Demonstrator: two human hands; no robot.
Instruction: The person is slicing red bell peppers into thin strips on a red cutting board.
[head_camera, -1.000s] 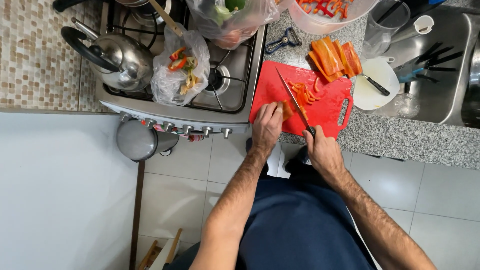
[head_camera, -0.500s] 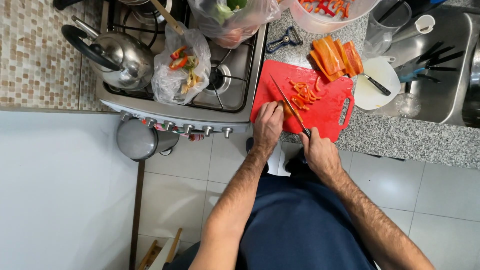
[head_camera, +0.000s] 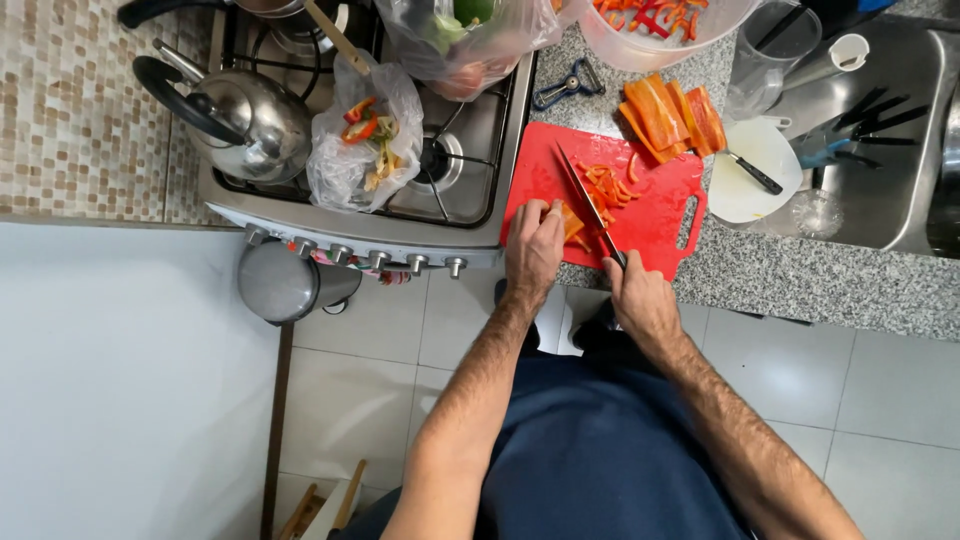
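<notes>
Left hand (head_camera: 533, 248): laid on the red cutting board (head_camera: 655, 225), its fingers (head_camera: 548, 212) curled down onto an orange pepper piece (head_camera: 571, 222) that is being pinned at the board's near left part.
Right hand (head_camera: 638, 296): closed around the handle of a kitchen knife (head_camera: 588, 203); the blade is laid slantwise across the board, right beside the left fingertips.
Cut strips (head_camera: 607, 186): a small heap lies on the board just beyond the blade.
Uncut pepper slabs (head_camera: 672, 112): stacked at the far edge of the board, partly on the granite surface (head_camera: 800, 275).
Cut risk: the blade is seen touching or nearly touching the holding fingers; a nick could be caused if the fingertips are not kept tucked back as the piece gets shorter.
Slip risk: the piece is small and smooth-skinned; it could be rolled or squeezed out from under the fingers by a pressed blade.
Board risk: the board's near edge lies close to the edge of the surface; it could be pushed off by a hard downward stroke.
Crowding risk: a scrap bag (head_camera: 365, 140) sits on the stove (head_camera: 470, 150) just left of the board, and a white plate (head_camera: 750, 175) with a small knife lies to the right; either could be bumped by a wide elbow move.
</notes>
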